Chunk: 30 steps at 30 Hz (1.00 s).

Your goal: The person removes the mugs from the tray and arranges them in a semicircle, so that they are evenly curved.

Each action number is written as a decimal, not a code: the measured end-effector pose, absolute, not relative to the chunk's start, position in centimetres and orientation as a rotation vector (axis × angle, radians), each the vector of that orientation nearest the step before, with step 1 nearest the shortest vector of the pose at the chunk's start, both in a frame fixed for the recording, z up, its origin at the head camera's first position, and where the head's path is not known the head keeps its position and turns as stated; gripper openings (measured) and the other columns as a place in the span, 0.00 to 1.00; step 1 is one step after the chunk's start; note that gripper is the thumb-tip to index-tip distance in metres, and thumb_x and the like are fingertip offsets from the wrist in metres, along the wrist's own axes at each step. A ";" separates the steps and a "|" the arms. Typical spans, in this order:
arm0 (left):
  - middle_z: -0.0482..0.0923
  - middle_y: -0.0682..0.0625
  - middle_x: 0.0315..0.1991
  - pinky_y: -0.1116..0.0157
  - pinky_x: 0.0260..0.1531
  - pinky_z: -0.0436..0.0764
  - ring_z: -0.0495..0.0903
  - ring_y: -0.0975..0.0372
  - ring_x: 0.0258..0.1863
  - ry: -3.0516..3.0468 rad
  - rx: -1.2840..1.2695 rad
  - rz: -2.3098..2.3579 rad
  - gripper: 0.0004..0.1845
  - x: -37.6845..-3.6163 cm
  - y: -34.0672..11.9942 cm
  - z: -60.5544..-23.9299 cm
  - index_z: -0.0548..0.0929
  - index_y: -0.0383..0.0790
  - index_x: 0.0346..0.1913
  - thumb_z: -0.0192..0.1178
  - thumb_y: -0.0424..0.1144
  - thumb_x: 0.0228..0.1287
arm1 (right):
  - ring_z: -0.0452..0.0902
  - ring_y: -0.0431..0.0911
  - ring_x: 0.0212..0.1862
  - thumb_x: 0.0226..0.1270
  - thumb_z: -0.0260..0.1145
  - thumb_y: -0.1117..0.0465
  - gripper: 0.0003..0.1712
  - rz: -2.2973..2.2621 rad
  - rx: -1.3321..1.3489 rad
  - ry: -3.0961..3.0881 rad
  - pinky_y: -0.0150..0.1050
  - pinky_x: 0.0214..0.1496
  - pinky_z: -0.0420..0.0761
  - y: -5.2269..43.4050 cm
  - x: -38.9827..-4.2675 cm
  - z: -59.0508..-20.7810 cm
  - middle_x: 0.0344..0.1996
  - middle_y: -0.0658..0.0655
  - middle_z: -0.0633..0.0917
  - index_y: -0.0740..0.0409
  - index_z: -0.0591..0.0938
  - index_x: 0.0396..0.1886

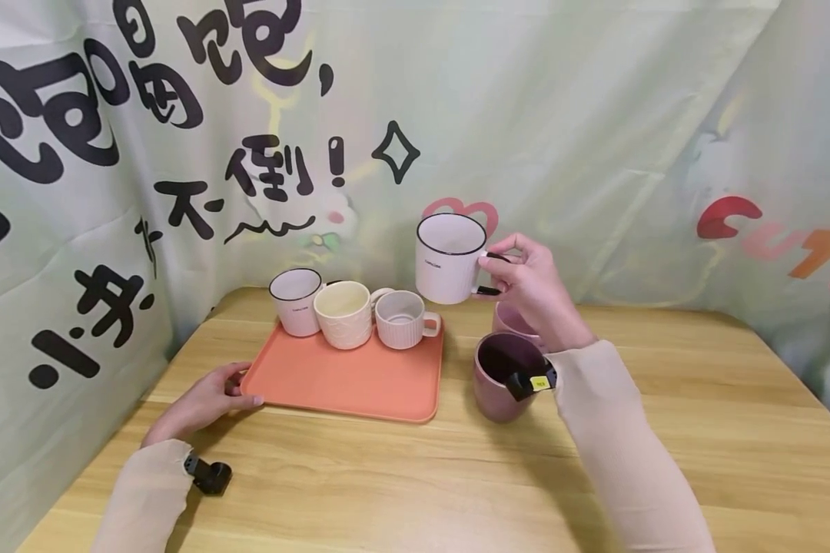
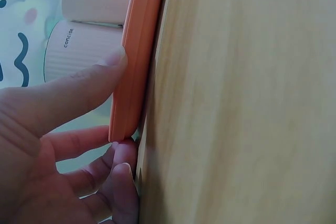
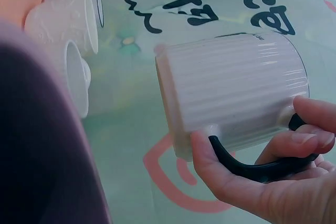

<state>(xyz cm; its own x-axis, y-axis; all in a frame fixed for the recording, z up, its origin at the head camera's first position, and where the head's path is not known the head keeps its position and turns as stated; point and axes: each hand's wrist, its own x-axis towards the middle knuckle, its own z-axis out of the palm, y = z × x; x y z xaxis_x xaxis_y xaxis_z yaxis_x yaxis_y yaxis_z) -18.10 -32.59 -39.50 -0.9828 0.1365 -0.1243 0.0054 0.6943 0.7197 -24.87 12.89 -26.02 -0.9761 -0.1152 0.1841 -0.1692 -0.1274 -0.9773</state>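
White and ribbed, with a black rim and a black handle, the raised mug hangs in the air above the far middle of the counter, clear of everything below it, upright in the head view. The right hand has its grip clamped on the black handle, thumb pressed at the handle's lower root and fingers curled round the outer curve. Just beneath that hand stand two purple mugs: the nearer purple mug with a dark inside, and a second purple mug partly hidden behind it. The orange tray lies on the counter's left half, towards the far edge. Along the tray's far edge stand three mugs in a row, close together: a black-rimmed white mug at the far left corner, a cream mug with a raised pattern in the middle, and a ribbed pale mug on the right. The left hand rests on the counter at the tray's near left corner, its grip pinching the tray's rim: thumb on top of the edge, fingers tucked beneath at the corner.
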 end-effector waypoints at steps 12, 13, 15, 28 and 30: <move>0.75 0.37 0.46 0.63 0.33 0.75 0.72 0.51 0.40 2.736 0.104 1.152 0.42 -18.2 -32.6 -39.7 0.60 0.15 0.69 0.71 0.37 0.65 | 0.61 0.42 0.23 0.68 0.62 0.77 0.09 2.323 0.352 -1.995 0.31 0.28 0.63 15.0 -24.8 -26.5 0.25 0.50 0.81 0.62 0.74 0.36; 0.75 0.37 0.46 0.63 0.33 0.75 0.72 0.51 0.40 2.737 0.105 1.150 0.42 -18.2 -32.6 -39.6 0.60 0.15 0.69 0.71 0.37 0.65 | 0.61 0.42 0.23 0.68 0.62 0.78 0.09 2.324 0.355 -1.989 0.30 0.28 0.63 15.1 -24.8 -26.4 0.24 0.49 0.82 0.62 0.74 0.36; 0.75 0.37 0.45 0.63 0.33 0.74 0.72 0.52 0.40 2.738 0.104 1.149 0.42 -18.2 -32.7 -39.6 0.60 0.15 0.69 0.71 0.37 0.65 | 0.61 0.41 0.23 0.68 0.62 0.78 0.09 2.335 0.348 -1.976 0.30 0.28 0.64 15.4 -24.7 -26.3 0.25 0.50 0.82 0.62 0.75 0.36; 0.75 0.38 0.44 0.63 0.33 0.75 0.73 0.52 0.40 2.736 0.099 1.152 0.42 -18.1 -32.6 -39.5 0.59 0.15 0.70 0.71 0.36 0.65 | 0.63 0.42 0.24 0.69 0.66 0.73 0.10 2.295 0.262 -2.039 0.30 0.26 0.65 17.7 -24.4 -26.1 0.24 0.49 0.79 0.64 0.72 0.42; 0.75 0.38 0.45 0.63 0.33 0.75 0.73 0.52 0.40 2.741 0.105 1.148 0.42 -18.2 -32.7 -39.6 0.59 0.15 0.70 0.71 0.37 0.65 | 0.63 0.41 0.24 0.69 0.66 0.73 0.10 2.283 0.252 -2.039 0.30 0.25 0.65 18.1 -24.3 -26.2 0.23 0.49 0.79 0.63 0.72 0.42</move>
